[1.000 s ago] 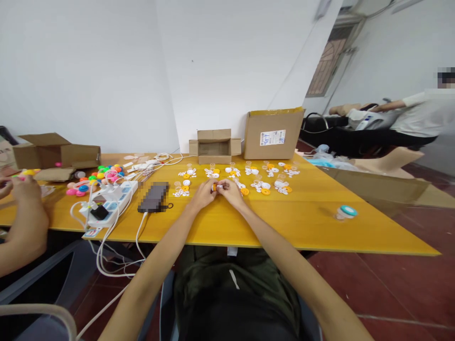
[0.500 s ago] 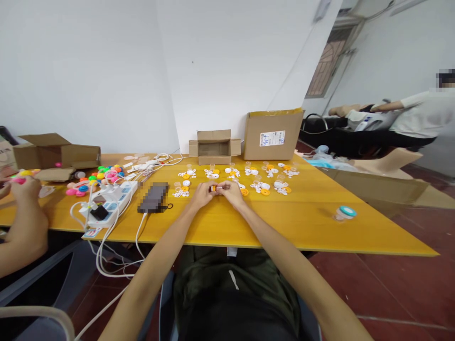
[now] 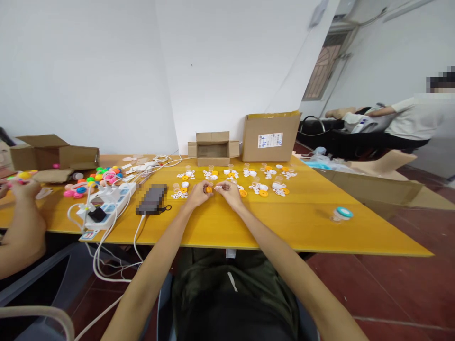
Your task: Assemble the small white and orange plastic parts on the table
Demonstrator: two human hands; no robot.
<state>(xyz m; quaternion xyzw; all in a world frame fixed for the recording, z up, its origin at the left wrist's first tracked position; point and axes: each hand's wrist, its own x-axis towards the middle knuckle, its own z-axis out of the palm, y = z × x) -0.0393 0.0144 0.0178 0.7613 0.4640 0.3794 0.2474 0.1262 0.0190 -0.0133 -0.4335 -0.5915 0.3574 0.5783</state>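
My left hand (image 3: 199,194) is closed around a round orange part (image 3: 208,189), held just over the table. A small white piece (image 3: 218,188) is pinched between the fingertips of my right hand (image 3: 232,193); its exact kind is too small to make out. The two hands face each other with a narrow gap between them. Around and behind them lie several groups of small parts: orange discs (image 3: 263,193), white discs (image 3: 226,172), white pieces with dark holes or dots (image 3: 177,195) and clear plastic cups (image 3: 246,166).
A clear jar with a teal lid (image 3: 343,213) stands to the right on the yellow table (image 3: 302,232). An open carton (image 3: 213,150) and a larger box (image 3: 270,137) stand behind. On the left are a phone-like device (image 3: 152,199), a power strip (image 3: 119,203) and a co-worker's hand (image 3: 26,188).
My hands have drawn slightly apart. The orange part now shows separately in the left hand and the white piece in the right. The view has shifted a little.
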